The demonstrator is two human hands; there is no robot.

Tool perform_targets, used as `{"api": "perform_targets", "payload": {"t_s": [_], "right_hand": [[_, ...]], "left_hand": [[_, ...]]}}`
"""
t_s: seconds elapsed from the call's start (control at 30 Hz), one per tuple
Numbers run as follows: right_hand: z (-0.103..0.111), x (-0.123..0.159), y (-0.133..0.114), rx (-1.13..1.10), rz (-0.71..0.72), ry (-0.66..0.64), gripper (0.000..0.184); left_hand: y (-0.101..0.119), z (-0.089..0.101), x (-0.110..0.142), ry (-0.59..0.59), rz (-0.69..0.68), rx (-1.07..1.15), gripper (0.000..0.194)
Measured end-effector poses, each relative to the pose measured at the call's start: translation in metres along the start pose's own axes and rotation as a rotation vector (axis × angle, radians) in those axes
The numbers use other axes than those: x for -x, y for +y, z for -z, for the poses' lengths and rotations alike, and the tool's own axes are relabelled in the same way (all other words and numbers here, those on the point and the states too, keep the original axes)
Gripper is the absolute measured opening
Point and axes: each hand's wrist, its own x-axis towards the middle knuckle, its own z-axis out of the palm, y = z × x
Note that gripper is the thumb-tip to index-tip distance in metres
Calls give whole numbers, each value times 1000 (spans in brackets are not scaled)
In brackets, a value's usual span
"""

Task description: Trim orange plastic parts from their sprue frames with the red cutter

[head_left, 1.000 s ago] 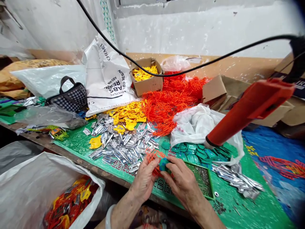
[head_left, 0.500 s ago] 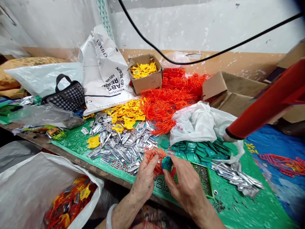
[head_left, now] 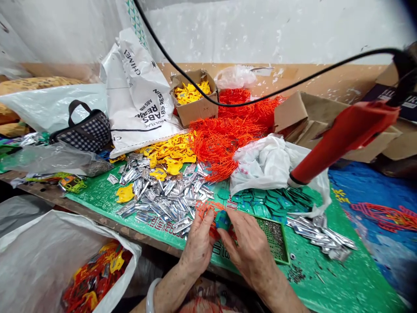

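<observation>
My left hand [head_left: 198, 239] is closed around an orange-red plastic frame piece [head_left: 208, 208], its thin bars showing above the fingers. Against it, my right hand [head_left: 249, 243] pinches a small green plastic piece [head_left: 223, 220] between thumb and fingers. The two parts meet between my hands, over the table's near edge; fingers hide where they touch. Just beyond lie a heap of shiny metal plates [head_left: 169, 187] and a pile of green plastic pieces [head_left: 260, 202]. Beside my right hand is a green tray [head_left: 288, 252] of tiny dark metal parts.
A red power screwdriver [head_left: 321, 152] hangs at the right on a black cable [head_left: 182, 71]. Behind are yellow pieces [head_left: 176, 152], red-orange frames [head_left: 224, 143], a cardboard box [head_left: 198, 114] and a white sack [head_left: 137, 95]. An open bag [head_left: 29, 261] of assembled pieces stands lower left.
The red screwdriver has swung left and lower, its cable sagging further. My hands stay together, with the green piece turned slightly and pressed closer to the orange-red frame. The view has shifted a little.
</observation>
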Motion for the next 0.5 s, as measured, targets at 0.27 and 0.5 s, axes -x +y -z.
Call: {"api": "perform_targets", "payload": {"t_s": [0.27,0.5], "right_hand": [[0,-3,-1,13,-45,-30,37],[5,-3,1,65,-26,-39,38]], "left_hand": [[-4,-3,2,77,-9,50,46],[-9,-1,2,58,-19,74,41]]}}
